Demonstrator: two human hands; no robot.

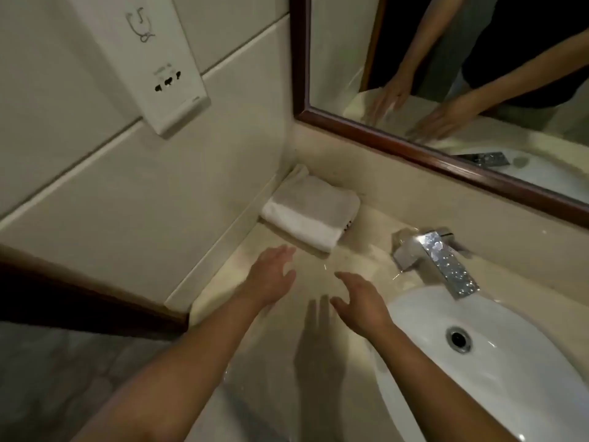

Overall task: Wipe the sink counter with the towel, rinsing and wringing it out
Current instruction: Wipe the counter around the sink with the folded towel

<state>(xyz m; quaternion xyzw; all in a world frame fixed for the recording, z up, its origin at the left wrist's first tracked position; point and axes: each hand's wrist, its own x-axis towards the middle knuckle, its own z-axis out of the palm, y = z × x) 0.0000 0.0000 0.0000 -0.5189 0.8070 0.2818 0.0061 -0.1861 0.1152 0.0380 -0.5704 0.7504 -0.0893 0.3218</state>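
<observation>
A folded white towel (310, 208) lies in the back left corner of the beige stone counter (350, 266), against the wall. My left hand (271, 275) hovers just in front of the towel with its fingers spread, holding nothing. My right hand (357, 298) is a little to the right, also with straight fingers and nothing in it, above the counter beside the basin. Neither hand touches the towel.
A white oval basin (414, 378) with a metal drain (459, 339) fills the lower right. A chrome tap (436, 260) stands behind it. A wood-framed mirror (414, 154) hangs on the back wall. A white socket panel (153, 65) sits on the left wall.
</observation>
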